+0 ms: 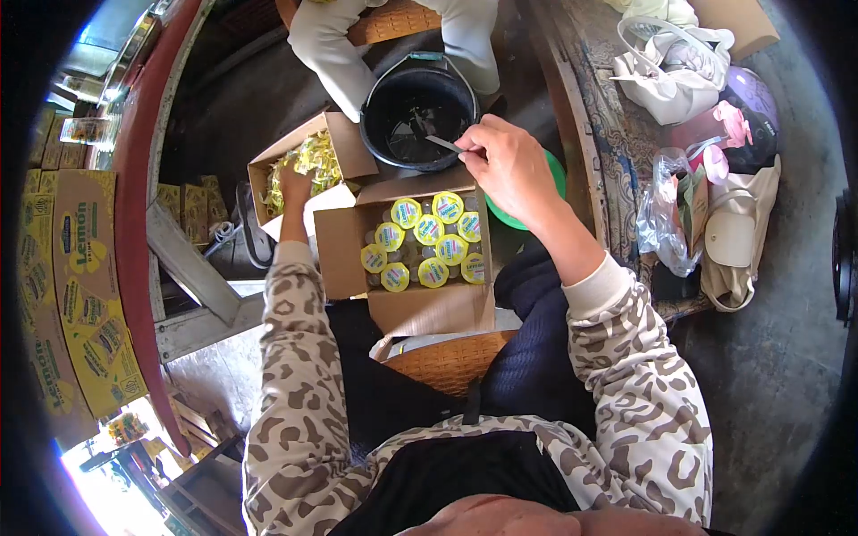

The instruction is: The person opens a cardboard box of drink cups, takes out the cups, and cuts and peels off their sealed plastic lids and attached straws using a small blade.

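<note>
My right hand (505,161) pinches a thin, flat pale strip (444,143) between thumb and fingers; its exact kind is unclear. The strip points left over the near rim of a black bucket (368,125). My left hand (293,186) reaches into a small cardboard box (284,147) of shiny yellow wrapped pieces (318,157), and its fingers are hidden among them. Between my arms stands an open carton (342,255) with several cups under yellow printed lids (429,230); neither hand touches these cups.
Another person in pale trousers (326,45) sits beyond the bucket. A green round item (552,179) lies partly behind my right hand. Bags (670,76) rest on the patterned bench at right. Yellow lemon-printed cartons (85,268) stand left, beside a red-edged frame (134,188).
</note>
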`<state>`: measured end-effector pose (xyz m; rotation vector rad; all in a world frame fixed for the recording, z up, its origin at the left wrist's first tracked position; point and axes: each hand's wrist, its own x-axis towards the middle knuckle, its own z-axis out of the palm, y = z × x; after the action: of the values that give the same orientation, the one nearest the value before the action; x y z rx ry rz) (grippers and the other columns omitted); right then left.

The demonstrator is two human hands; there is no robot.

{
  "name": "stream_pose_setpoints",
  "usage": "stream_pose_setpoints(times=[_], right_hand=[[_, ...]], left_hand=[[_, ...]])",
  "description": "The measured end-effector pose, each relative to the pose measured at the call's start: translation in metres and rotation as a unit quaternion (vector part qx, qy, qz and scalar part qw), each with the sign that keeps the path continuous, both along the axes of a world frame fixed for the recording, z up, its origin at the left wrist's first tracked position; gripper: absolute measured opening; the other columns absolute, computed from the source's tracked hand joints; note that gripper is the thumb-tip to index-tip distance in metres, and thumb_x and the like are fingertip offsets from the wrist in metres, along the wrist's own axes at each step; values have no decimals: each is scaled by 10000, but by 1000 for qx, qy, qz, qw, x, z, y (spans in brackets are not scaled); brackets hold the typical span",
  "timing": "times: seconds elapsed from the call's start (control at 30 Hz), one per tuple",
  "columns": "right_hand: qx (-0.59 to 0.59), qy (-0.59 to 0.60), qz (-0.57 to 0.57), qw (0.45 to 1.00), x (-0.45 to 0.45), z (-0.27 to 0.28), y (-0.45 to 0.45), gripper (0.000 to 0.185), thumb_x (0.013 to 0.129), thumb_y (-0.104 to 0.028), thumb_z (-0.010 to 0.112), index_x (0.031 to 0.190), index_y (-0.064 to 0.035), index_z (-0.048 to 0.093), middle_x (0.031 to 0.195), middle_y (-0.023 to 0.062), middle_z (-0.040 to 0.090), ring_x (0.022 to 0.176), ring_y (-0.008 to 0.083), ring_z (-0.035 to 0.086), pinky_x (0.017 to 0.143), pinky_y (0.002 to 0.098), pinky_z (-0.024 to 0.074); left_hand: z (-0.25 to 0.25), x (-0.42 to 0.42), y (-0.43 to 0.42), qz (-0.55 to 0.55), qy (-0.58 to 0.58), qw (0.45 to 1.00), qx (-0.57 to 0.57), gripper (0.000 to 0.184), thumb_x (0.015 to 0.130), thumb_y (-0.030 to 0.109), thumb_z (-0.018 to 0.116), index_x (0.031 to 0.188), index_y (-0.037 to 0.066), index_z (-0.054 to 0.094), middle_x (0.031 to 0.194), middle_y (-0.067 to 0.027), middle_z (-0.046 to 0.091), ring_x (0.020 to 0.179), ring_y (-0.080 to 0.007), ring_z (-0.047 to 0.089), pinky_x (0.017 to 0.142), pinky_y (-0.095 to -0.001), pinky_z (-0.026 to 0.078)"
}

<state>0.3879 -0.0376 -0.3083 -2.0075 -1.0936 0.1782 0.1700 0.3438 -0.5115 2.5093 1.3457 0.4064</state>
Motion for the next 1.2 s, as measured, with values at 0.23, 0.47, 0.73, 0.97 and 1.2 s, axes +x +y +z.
stream_pose_setpoints(times=[0.23,0.47,0.73,0.97,1.2], right_hand=[[-16,-1,10,1000,-1,-3,1,57,776,-76,680,832,-63,674,833,90,601,800,305,635,706,420,516],[-13,-15,7,1000,-1,-7,2,34,772,-66,667,803,-54,668,823,89,601,796,302,636,699,415,519],[0,-29,31,999,-4,-16,7,67,755,-51,690,814,-55,659,811,82,608,765,292,638,661,396,505],[24,-24,28,999,-3,-9,-1,58,758,-48,680,812,-43,659,809,90,607,774,296,636,676,399,508],[58,-32,39,997,-12,2,-1,60,763,-47,682,815,-32,656,809,94,609,773,289,639,682,391,506]], left_hand=[[-76,-18,-160,-86,244,941,-216,721,652,315,843,1246,41,540,1278,-185,547,1180,-398,522,946,-471,470],[-85,-23,-215,-79,280,949,-122,891,556,303,888,1295,75,445,1272,-102,483,1260,-335,388,1000,-492,403],[-32,1,-171,-77,166,974,-133,822,603,325,792,1296,29,465,1246,-189,475,1158,-380,494,981,-452,447],[142,9,-152,-206,57,969,-122,769,658,241,774,1333,7,490,1152,-205,543,1090,-372,553,948,-409,459],[216,-30,-185,-93,-413,771,-476,627,816,192,690,1367,7,455,1300,-171,529,1215,-249,521,1027,-379,422]])
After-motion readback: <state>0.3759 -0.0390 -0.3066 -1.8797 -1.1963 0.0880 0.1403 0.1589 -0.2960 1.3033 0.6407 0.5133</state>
